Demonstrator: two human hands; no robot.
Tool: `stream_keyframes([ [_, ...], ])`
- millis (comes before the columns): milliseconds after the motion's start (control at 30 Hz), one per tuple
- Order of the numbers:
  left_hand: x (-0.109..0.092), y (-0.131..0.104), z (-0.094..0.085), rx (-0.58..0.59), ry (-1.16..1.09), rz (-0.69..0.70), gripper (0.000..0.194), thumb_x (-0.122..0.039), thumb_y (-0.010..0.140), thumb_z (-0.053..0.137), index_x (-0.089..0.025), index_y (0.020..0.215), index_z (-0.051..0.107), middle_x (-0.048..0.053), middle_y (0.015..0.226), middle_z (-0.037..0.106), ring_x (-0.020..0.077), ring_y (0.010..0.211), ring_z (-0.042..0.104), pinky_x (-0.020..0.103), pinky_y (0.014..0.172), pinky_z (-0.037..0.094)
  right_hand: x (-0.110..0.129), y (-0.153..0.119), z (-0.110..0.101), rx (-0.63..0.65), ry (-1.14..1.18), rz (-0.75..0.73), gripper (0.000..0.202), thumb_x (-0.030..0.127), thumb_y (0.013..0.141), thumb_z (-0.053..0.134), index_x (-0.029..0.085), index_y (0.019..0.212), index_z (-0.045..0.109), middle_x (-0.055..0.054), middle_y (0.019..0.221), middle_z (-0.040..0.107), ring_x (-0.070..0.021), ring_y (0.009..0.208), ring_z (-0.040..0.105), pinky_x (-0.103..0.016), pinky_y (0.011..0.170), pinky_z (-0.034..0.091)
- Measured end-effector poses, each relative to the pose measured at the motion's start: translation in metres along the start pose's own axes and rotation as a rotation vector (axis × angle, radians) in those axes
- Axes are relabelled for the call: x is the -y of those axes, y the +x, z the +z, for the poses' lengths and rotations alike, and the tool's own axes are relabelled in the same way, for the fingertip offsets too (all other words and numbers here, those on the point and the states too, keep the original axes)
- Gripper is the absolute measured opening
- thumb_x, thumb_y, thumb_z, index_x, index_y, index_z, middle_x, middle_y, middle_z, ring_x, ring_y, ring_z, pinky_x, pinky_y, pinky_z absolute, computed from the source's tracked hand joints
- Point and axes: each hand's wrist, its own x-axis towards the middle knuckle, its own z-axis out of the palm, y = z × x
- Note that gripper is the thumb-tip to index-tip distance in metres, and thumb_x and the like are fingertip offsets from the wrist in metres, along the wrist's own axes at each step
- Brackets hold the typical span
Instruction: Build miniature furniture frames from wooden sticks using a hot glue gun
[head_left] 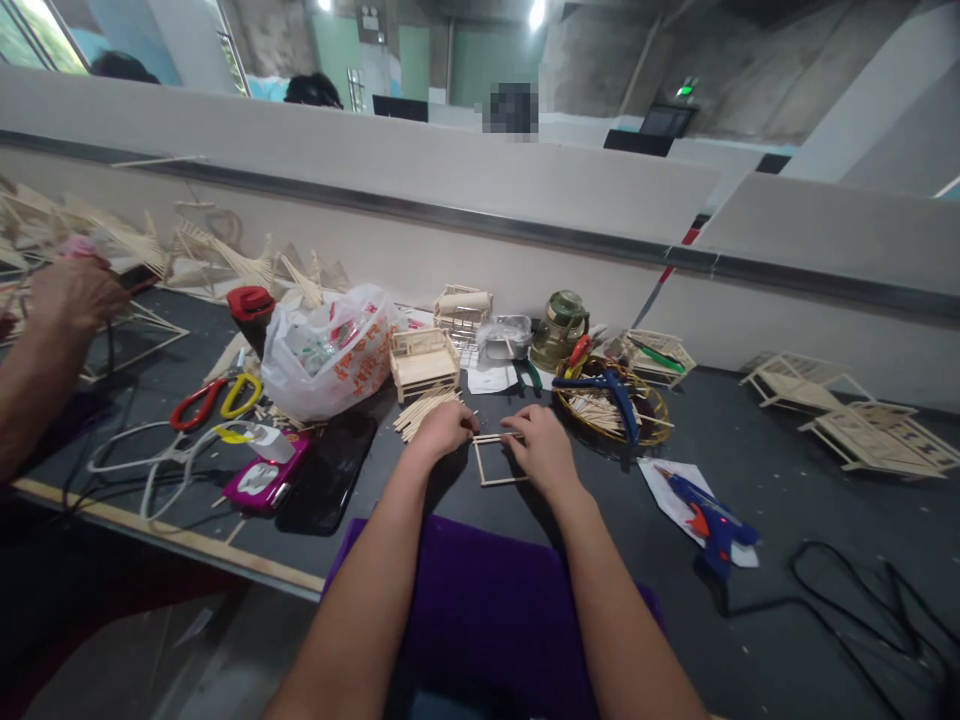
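Note:
On the dark table in front of me lies a small square frame of thin wooden sticks [501, 482]. My left hand [446, 428] is closed, its fingertips pinched at the frame's upper left corner. Opposite it, my right hand [544, 450] holds a thin stick along the frame's top side between thumb and fingers, and covers the frame's right side. A pile of loose wooden sticks [412, 414] lies just beyond my left hand. To the right of my right hand, a blue glue gun [709, 515] rests on white paper.
A wicker basket [664, 428] holds sticks and a blue-handled tool. Left stand a plastic bag [330, 365], black phone [328, 480], scissors [199, 405] and a magenta box [262, 480]. Small stick furniture [424, 365] stands behind. A co-worker's hand [71, 295] works at far left. A cable [847, 605] lies right.

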Motion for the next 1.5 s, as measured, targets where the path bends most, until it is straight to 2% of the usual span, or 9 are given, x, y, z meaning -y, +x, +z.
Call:
stream_keyframes([
  [100, 0.001, 0.001, 0.002, 0.009, -0.002, 0.018, 0.031, -0.006, 0.065, 0.058, -0.019, 0.086, 0.077, 0.003, 0.078, 0.073, 0.0144, 0.071, 0.061, 0.022, 0.068, 0.045, 0.001, 0.007, 0.006, 0.074, -0.017, -0.027, 0.021, 0.027, 0.083, 0.063, 0.027, 0.103, 0.071, -0.007, 0.098, 0.061, -0.0218, 0.095, 0.049, -0.032, 0.08, 0.039],
  [267, 0.001, 0.0, 0.002, 0.017, 0.023, 0.025, 0.031, -0.005, 0.064, 0.057, -0.02, 0.084, 0.076, 0.002, 0.076, 0.072, 0.0141, 0.069, 0.061, 0.021, 0.065, 0.044, -0.001, 0.007, 0.014, 0.092, -0.038, -0.007, 0.017, 0.028, 0.087, 0.059, 0.028, 0.097, 0.073, -0.006, 0.094, 0.062, -0.0211, 0.093, 0.05, -0.031, 0.077, 0.038],
  [467, -0.002, -0.001, 0.001, 0.046, 0.036, 0.022, 0.027, -0.007, 0.064, 0.059, -0.019, 0.082, 0.076, 0.003, 0.074, 0.071, 0.0142, 0.067, 0.06, 0.021, 0.061, 0.042, 0.0, 0.009, 0.014, 0.117, -0.066, 0.005, 0.018, 0.03, 0.089, 0.056, 0.028, 0.092, 0.074, -0.006, 0.092, 0.063, -0.0208, 0.091, 0.049, -0.031, 0.074, 0.036],
  [900, -0.008, -0.002, -0.002, 0.048, 0.091, -0.008, 0.021, -0.013, 0.066, 0.065, -0.02, 0.083, 0.075, 0.002, 0.076, 0.071, 0.0143, 0.069, 0.06, 0.022, 0.063, 0.041, 0.002, 0.01, 0.016, 0.117, -0.067, 0.037, 0.018, 0.027, 0.089, 0.056, 0.028, 0.09, 0.074, -0.005, 0.092, 0.064, -0.0197, 0.091, 0.049, -0.029, 0.074, 0.035],
  [1000, -0.006, -0.001, -0.001, 0.055, 0.094, -0.004, 0.02, -0.013, 0.067, 0.065, -0.02, 0.083, 0.075, 0.001, 0.076, 0.07, 0.0143, 0.07, 0.06, 0.022, 0.062, 0.041, -0.003, 0.007, 0.013, 0.057, 0.007, 0.049, 0.02, 0.025, 0.088, 0.054, 0.025, 0.096, 0.073, -0.006, 0.094, 0.066, -0.0196, 0.092, 0.052, -0.029, 0.078, 0.038],
  [1100, -0.002, 0.001, 0.0, 0.051, 0.069, -0.001, 0.02, -0.014, 0.067, 0.067, -0.02, 0.085, 0.075, 0.001, 0.077, 0.071, 0.0142, 0.071, 0.06, 0.022, 0.062, 0.041, -0.019, 0.0, 0.003, -0.121, 0.127, 0.183, 0.026, 0.023, 0.089, 0.049, 0.02, 0.105, 0.07, -0.006, 0.099, 0.068, -0.0193, 0.094, 0.056, -0.029, 0.084, 0.04],
  [1200, 0.001, 0.002, 0.001, 0.042, 0.04, -0.003, 0.023, -0.013, 0.066, 0.068, -0.019, 0.087, 0.074, 0.001, 0.079, 0.071, 0.014, 0.072, 0.061, 0.021, 0.063, 0.042, -0.039, -0.011, -0.007, -0.245, 0.172, 0.467, 0.028, 0.025, 0.087, 0.047, 0.019, 0.104, 0.069, -0.007, 0.1, 0.07, -0.0206, 0.091, 0.061, -0.03, 0.082, 0.043],
  [1300, 0.0, 0.002, 0.0, 0.044, 0.023, -0.012, 0.021, -0.011, 0.067, 0.067, -0.017, 0.086, 0.074, 0.001, 0.075, 0.07, 0.0136, 0.07, 0.061, 0.021, 0.062, 0.041, -0.051, -0.016, -0.009, -0.196, 0.201, 0.61, 0.028, 0.023, 0.083, 0.05, 0.019, 0.102, 0.07, -0.006, 0.094, 0.072, -0.021, 0.088, 0.063, -0.03, 0.081, 0.044],
  [1500, -0.002, 0.0, -0.001, 0.024, 0.02, -0.011, 0.013, -0.012, 0.067, 0.068, -0.016, 0.079, 0.073, 0.0, 0.069, 0.068, 0.0131, 0.066, 0.059, 0.022, 0.06, 0.04, -0.048, -0.013, 0.001, -0.121, 0.278, 0.581, 0.028, 0.019, 0.082, 0.048, 0.02, 0.102, 0.068, -0.006, 0.099, 0.073, -0.0185, 0.094, 0.065, -0.028, 0.085, 0.045],
])
